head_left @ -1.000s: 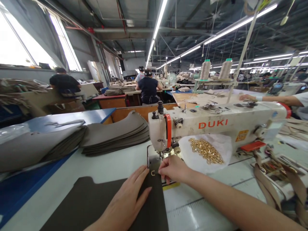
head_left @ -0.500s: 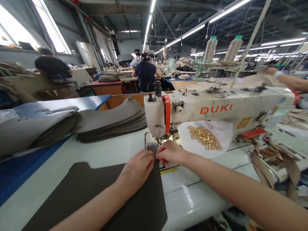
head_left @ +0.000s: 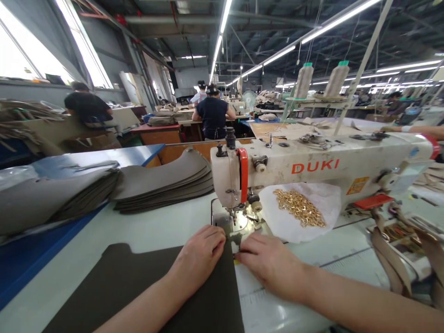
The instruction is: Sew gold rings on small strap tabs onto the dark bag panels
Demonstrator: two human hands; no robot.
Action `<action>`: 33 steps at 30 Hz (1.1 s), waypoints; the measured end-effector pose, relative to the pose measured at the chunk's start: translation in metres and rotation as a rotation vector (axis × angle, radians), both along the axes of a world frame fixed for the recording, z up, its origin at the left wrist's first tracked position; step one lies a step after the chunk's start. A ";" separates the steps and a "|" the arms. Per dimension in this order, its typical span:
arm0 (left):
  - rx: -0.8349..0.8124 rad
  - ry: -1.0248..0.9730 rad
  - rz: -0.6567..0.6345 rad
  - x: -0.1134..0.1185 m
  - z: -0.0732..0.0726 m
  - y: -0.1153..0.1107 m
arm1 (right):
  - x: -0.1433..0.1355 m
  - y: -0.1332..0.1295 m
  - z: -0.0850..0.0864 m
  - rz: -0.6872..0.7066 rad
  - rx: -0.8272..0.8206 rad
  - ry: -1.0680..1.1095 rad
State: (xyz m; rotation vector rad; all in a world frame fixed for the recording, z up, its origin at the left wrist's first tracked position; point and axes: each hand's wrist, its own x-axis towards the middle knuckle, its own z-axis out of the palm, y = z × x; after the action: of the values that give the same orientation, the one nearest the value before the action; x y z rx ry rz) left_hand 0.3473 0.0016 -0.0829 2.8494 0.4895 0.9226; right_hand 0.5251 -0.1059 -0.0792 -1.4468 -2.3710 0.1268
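The dark flat panel (head_left: 138, 277) lies on the pale table (head_left: 166, 222), from the lower left to the lower middle of the frame, and its upper narrow end reaches near the needle area (head_left: 234, 215) of the sewing machine (head_left: 312, 162). The left hand (head_left: 204, 247) rests on this end with fingers bent together; whether they grip something, I cannot tell. The right hand (head_left: 268, 259) is just beside the panel's right edge, its fingers curled, and I cannot tell if they hold anything. I judge that the step in hand is placing the panel at the machine; such a move calls for a steady edge and fingertips kept away from the needle. Right of centre, gold-coloured rings (head_left: 300, 208) lie on a white sheet (head_left: 331, 196). At centre left is a stack of dark pieces (head_left: 166, 178), and farther, at upper centre, a person (head_left: 212, 113) faces away.
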 end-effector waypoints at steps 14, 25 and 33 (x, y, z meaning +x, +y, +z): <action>0.073 0.038 0.008 0.001 0.001 0.000 | -0.013 0.004 -0.003 0.032 0.224 -0.155; 0.144 0.013 0.002 0.000 -0.006 0.001 | -0.013 0.012 -0.024 0.164 0.219 -0.084; 0.152 0.033 -0.003 0.002 -0.002 -0.002 | -0.014 0.011 -0.023 0.159 0.221 -0.059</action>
State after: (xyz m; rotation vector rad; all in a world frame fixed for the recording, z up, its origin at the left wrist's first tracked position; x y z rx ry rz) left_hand 0.3493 -0.0002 -0.0850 3.0048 0.4364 0.9527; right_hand 0.5115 -0.0949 -0.1020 -1.1759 -2.4561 -0.1353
